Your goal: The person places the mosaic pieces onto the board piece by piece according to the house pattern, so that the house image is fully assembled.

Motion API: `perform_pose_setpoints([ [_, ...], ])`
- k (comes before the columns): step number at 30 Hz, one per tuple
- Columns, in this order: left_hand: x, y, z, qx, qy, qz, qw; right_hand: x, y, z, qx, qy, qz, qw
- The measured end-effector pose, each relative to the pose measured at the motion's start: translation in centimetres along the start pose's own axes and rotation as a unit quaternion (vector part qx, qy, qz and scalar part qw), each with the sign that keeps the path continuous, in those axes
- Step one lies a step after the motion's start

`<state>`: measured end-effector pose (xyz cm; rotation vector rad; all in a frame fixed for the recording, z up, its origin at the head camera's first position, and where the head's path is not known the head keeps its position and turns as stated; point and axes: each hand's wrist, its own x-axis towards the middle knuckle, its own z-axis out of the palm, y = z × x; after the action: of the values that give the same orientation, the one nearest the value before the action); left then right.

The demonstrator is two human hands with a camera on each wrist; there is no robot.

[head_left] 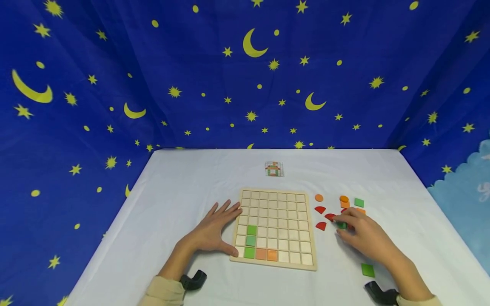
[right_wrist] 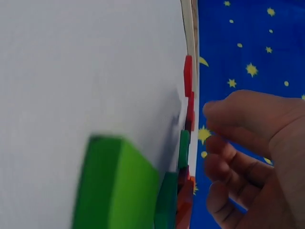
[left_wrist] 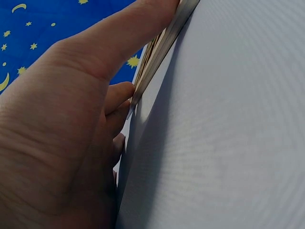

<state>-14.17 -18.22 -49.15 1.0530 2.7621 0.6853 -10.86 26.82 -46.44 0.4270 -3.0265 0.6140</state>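
Right hand (head_left: 363, 233) relaxed, empty; left hand (head_left: 213, 228) spread on board (head_left: 283, 222); white table (head_left: 180, 178), starry backdrop (head_left: 214, 72).

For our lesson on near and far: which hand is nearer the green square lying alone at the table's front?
The right hand. It is just beyond the green square, beside the red pieces; the left hand is farther off, touching the left edge of the board.

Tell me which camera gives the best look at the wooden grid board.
The head view: it shows nearly the whole wooden grid board from above, with the five tiles in it; the left hand covers a little edge. The left wrist view shows only part of its side, the right wrist view a thin strip.
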Motion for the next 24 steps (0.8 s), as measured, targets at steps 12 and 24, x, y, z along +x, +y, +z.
perform_pose_setpoints([
  [12,0.07,-0.05,0.12,0.003,-0.010,-0.008,0.9999,-0.57,0.82,0.31,-0.036,-0.006,0.000,0.9993],
  [24,0.16,0.21,-0.03,0.000,-0.012,-0.015,0.9998,-0.41,0.65,0.25,-0.042,-0.017,0.020,0.9988],
])
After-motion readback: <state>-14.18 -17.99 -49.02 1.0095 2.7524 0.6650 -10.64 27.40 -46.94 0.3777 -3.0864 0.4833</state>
